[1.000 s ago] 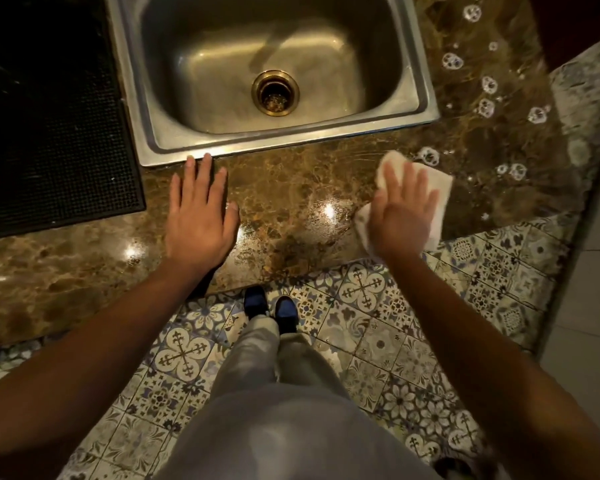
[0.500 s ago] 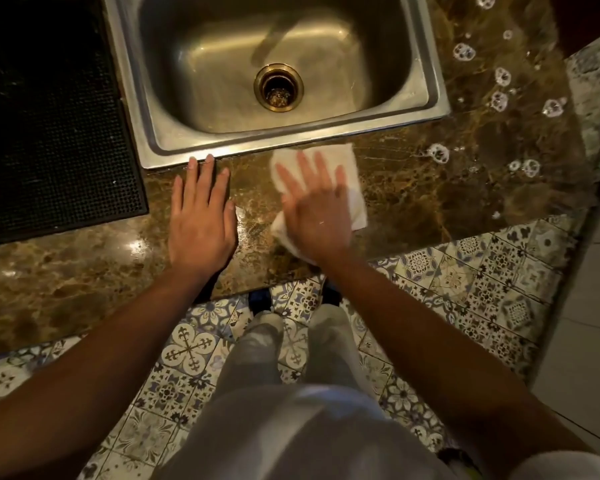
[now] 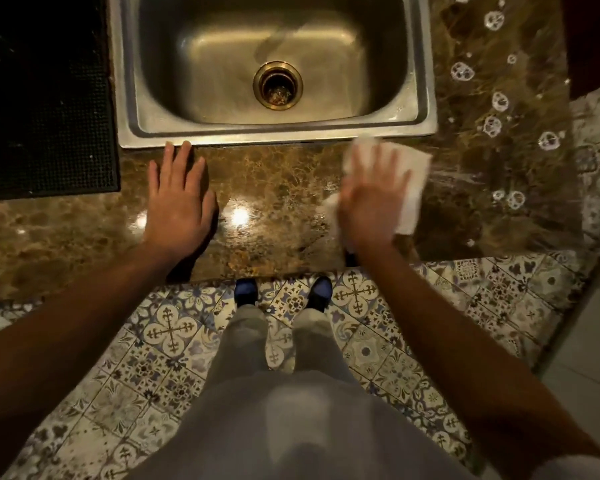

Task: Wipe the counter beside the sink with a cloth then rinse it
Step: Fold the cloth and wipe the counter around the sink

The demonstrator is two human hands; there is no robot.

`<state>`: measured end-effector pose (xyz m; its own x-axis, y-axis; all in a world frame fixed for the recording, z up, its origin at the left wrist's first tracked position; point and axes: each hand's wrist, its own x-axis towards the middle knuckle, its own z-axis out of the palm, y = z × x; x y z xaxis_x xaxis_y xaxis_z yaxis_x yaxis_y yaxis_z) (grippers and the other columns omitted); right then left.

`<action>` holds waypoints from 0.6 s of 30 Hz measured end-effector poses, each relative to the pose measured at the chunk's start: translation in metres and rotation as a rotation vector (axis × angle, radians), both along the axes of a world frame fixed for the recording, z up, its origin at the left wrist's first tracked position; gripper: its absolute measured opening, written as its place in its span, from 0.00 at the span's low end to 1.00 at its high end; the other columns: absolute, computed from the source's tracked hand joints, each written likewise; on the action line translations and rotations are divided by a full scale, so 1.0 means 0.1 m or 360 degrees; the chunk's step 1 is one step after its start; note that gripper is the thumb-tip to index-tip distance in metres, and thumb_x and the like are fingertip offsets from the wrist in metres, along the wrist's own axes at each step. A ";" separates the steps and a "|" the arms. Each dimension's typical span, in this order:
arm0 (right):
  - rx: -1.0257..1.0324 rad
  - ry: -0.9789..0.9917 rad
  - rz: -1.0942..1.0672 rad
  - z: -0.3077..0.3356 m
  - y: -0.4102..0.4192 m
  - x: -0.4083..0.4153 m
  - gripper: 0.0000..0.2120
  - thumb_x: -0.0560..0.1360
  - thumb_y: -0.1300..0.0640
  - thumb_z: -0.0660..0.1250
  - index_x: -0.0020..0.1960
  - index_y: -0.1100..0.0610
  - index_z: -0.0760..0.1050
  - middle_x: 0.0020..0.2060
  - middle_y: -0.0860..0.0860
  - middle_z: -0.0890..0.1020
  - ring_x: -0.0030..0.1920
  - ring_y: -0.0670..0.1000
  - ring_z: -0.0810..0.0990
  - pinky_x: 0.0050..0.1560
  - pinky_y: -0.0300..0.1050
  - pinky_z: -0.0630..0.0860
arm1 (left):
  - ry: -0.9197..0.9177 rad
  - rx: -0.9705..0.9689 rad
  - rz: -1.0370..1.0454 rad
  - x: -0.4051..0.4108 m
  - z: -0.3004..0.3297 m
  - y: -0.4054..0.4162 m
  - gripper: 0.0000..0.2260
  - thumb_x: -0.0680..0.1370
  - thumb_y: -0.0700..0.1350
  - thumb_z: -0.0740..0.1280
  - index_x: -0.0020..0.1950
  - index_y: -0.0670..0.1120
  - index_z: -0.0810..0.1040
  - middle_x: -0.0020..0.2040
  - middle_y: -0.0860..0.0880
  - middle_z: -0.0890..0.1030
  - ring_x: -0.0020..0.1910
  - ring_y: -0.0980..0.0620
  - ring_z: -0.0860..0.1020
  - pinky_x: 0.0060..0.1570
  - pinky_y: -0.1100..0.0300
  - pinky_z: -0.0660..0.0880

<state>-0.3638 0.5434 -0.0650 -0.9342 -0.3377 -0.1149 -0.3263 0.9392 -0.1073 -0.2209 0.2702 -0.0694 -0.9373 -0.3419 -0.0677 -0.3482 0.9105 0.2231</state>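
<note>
A white cloth (image 3: 411,181) lies flat on the brown marble counter (image 3: 278,188), just below the sink's front right corner. My right hand (image 3: 369,206) presses down on it with fingers spread, covering most of it; the hand is blurred. My left hand (image 3: 179,199) rests flat on the counter with fingers apart, holding nothing, its fingertips touching the front rim of the steel sink (image 3: 125,98). The basin holds nothing but its brass drain (image 3: 278,84).
White foam blobs (image 3: 492,124) and wet streaks dot the counter right of the sink. A black ribbed mat (image 3: 42,98) covers the counter at the left. The counter's front edge runs above patterned floor tiles (image 3: 167,330), where my shoes stand.
My right hand slid the cloth left to the middle of the counter, then back right to the sink's front right corner. My left hand stayed put.
</note>
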 end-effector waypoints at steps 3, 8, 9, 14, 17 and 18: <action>-0.0114 -0.0048 0.0583 -0.05 -0.41 0.48 0.27 0.86 0.44 0.48 0.84 0.48 0.51 0.84 0.57 0.53 0.83 0.62 0.49 0.80 0.68 0.49 | -0.0028 0.0014 0.0221 -0.17 0.02 0.23 0.26 0.86 0.51 0.57 0.81 0.41 0.62 0.85 0.37 0.53 0.85 0.38 0.48 0.80 0.33 0.42; -0.0146 0.0026 0.0830 -0.11 0.23 0.23 0.26 0.86 0.44 0.48 0.82 0.46 0.52 0.82 0.55 0.60 0.83 0.61 0.55 0.80 0.68 0.49 | -0.0039 -0.0067 0.0280 -0.17 -0.05 0.28 0.27 0.86 0.54 0.54 0.82 0.42 0.61 0.85 0.38 0.53 0.85 0.39 0.48 0.80 0.32 0.44; -0.0117 0.0073 0.0710 -0.12 0.50 0.05 0.26 0.86 0.45 0.47 0.82 0.46 0.49 0.82 0.56 0.60 0.82 0.61 0.55 0.79 0.69 0.50 | -0.0046 -0.0081 0.0289 -0.16 -0.07 0.28 0.27 0.85 0.55 0.53 0.82 0.42 0.60 0.85 0.38 0.53 0.85 0.39 0.48 0.80 0.32 0.44; -0.0083 -0.0016 -0.0262 -0.02 1.40 -0.94 0.29 0.85 0.40 0.40 0.83 0.48 0.55 0.83 0.56 0.57 0.83 0.61 0.52 0.79 0.71 0.49 | -0.0079 -0.0147 0.0257 -0.20 -0.10 0.27 0.28 0.86 0.56 0.50 0.83 0.44 0.57 0.85 0.39 0.51 0.85 0.39 0.47 0.80 0.32 0.45; -0.0094 0.0032 -0.0407 0.02 1.01 -0.81 0.30 0.85 0.41 0.41 0.84 0.50 0.53 0.84 0.57 0.54 0.83 0.62 0.51 0.80 0.69 0.50 | -0.0051 -0.0138 0.0265 -0.20 -0.10 0.26 0.27 0.86 0.55 0.51 0.83 0.44 0.58 0.85 0.38 0.51 0.85 0.38 0.47 0.79 0.32 0.45; -0.0054 0.0047 -0.0316 0.02 0.82 -0.67 0.31 0.85 0.41 0.39 0.85 0.51 0.49 0.84 0.57 0.53 0.83 0.61 0.50 0.80 0.68 0.49 | -0.0044 -0.0145 0.0263 -0.20 -0.11 0.26 0.27 0.86 0.55 0.51 0.83 0.43 0.58 0.85 0.38 0.51 0.85 0.38 0.47 0.79 0.32 0.45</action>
